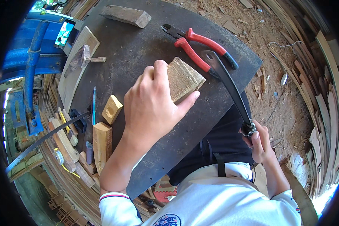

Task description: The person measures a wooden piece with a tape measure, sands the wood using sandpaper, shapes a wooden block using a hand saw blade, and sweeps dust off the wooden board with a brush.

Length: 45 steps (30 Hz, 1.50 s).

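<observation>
Brown, rough-sawn wood under the left hand [148, 103]: a wedge-like wooden block [184, 81], gripped from its left side. Hand partly closed around it, fingers bent over the far side, fingertips hidden; thumb [188, 103] extended along the near side. Block lies directly at the palm's right, over the middle of the dark surface [132, 49], well in from the right corner. Whether it sits flat or is slightly raised: cannot tell.

Right hand [260, 143]: closed round the wrapped handle [248, 129] of a long curved blade [229, 88], out beyond the near edge of the surface, above the dark trousers [222, 139]. Blade slants inward over that edge; its holed tip overlaps the red-handled diagonal cutters [205, 40] in view, contact uncertain. Blade and block are apart.

Technique (judgement): step looks like steadying the block with the left while bringing the blade to it. Best seat the block firmly against the surface, draw the thumb back from the exposed face, and direct strokes away from the left hand. Cutters beside the tip could snag it; shifting them toward the far edge would help.

Further out: weathered timber offcut [126, 16] by the far edge; small yellowish block [112, 109] and blue pencil [94, 103] toward the left edge.
</observation>
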Tool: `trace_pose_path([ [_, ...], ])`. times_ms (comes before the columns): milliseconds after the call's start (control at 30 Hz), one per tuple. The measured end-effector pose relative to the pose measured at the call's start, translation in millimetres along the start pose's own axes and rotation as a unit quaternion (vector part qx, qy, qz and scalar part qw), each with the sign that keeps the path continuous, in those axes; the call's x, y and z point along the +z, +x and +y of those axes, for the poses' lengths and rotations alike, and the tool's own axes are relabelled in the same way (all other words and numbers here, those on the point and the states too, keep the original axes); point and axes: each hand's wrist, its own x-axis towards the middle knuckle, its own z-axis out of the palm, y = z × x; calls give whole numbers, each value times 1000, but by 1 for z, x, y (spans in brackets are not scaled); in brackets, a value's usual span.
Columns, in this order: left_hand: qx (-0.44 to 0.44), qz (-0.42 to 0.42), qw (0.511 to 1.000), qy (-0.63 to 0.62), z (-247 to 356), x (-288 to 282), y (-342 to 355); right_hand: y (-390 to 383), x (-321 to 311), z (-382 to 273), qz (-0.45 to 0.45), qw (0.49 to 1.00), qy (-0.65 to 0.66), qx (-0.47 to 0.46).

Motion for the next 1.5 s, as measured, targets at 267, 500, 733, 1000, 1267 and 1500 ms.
trace_pose_path([
  [267, -28, 11, 999, -33, 1, 1, 0, 11, 12, -15, -15, 999, -26, -24],
  [500, -14, 3, 1000, 18, 2, 0, 0, 14, 14, -17, -45, 995, -72, -58],
  [733, -16, -4, 1000, 21, 3, -1, 0, 18, 15, -21, -45, 994, -81, -58],
  [1000, -20, -14, 1000, 10, 2, -1, 0, 17, 15, -23, -46, 990, -108, -81],
  [1267, -14, -4, 1000, 14, 2, -1, 0, 18, 18, -19, -39, 990, -102, -88],
  [1500, -7, 2, 1000, 16, 1, 0, 0, 17, 18, -16, -30, 991, -103, -83],
])
